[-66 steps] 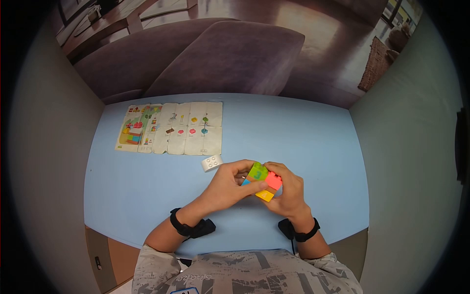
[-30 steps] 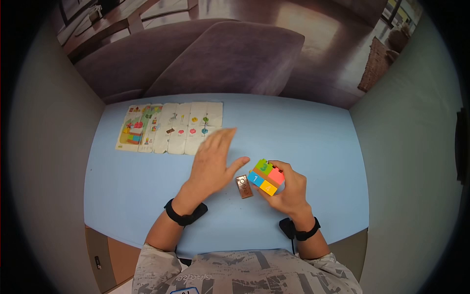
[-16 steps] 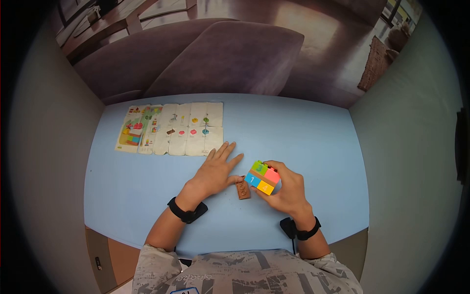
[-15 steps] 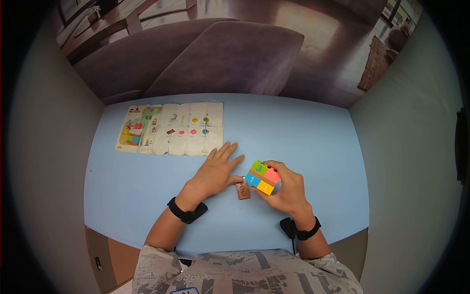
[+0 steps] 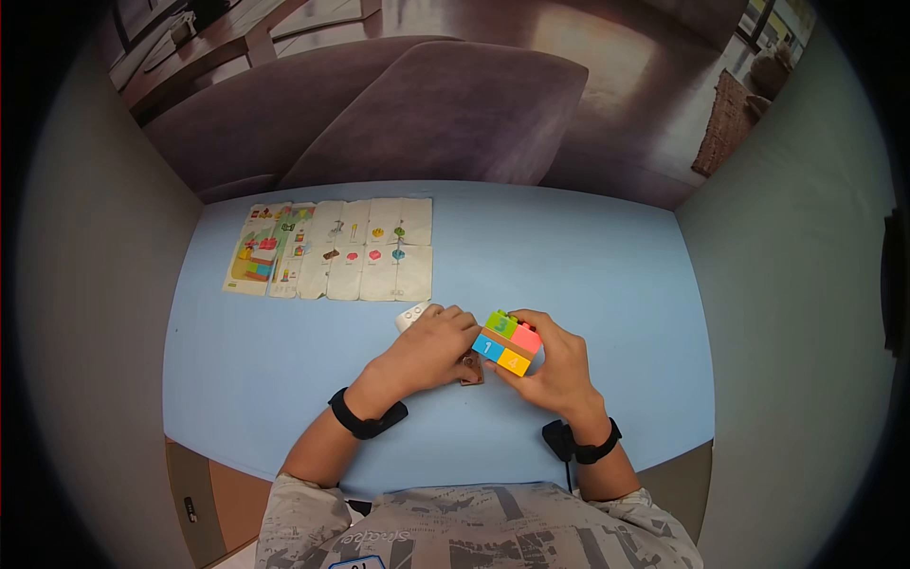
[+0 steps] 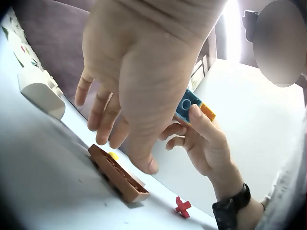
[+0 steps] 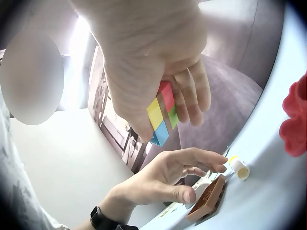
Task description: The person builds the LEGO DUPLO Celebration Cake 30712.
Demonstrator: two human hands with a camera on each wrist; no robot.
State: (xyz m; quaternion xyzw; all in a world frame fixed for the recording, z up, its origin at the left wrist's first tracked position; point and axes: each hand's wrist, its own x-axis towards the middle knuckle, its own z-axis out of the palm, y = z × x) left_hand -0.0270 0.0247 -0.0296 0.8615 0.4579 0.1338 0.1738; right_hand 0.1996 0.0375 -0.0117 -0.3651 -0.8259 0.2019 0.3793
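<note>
My right hand (image 5: pixel 561 365) holds a small stack of toy building bricks (image 5: pixel 508 343) above the table. Green and pink bricks sit on one side of a brown plate, with a blue brick marked 1 and a yellow brick marked 4 on the other. My left hand (image 5: pixel 428 349) hovers over a loose brown brick (image 5: pixel 471 370), its fingers loosely bent. The left wrist view shows that brown brick (image 6: pixel 117 173) with its hollow underside turned up, just below the thumb and fingers and apart from them. In the right wrist view the left hand (image 7: pixel 158 179) reaches around it.
A white studded brick (image 5: pixel 411 315) with a curved side lies beyond the left hand. An unfolded picture sheet (image 5: pixel 327 249) lies at the back left. The wrist views show a red cross-shaped piece (image 6: pixel 183 207), a white-and-yellow cylinder (image 7: pixel 240 168) and a red lobed piece (image 7: pixel 293 120).
My left hand has let go of the brick stack, swung left with fingers spread, then come over the brown brick with fingers bending. The right hand keeps its hold on the stack.
</note>
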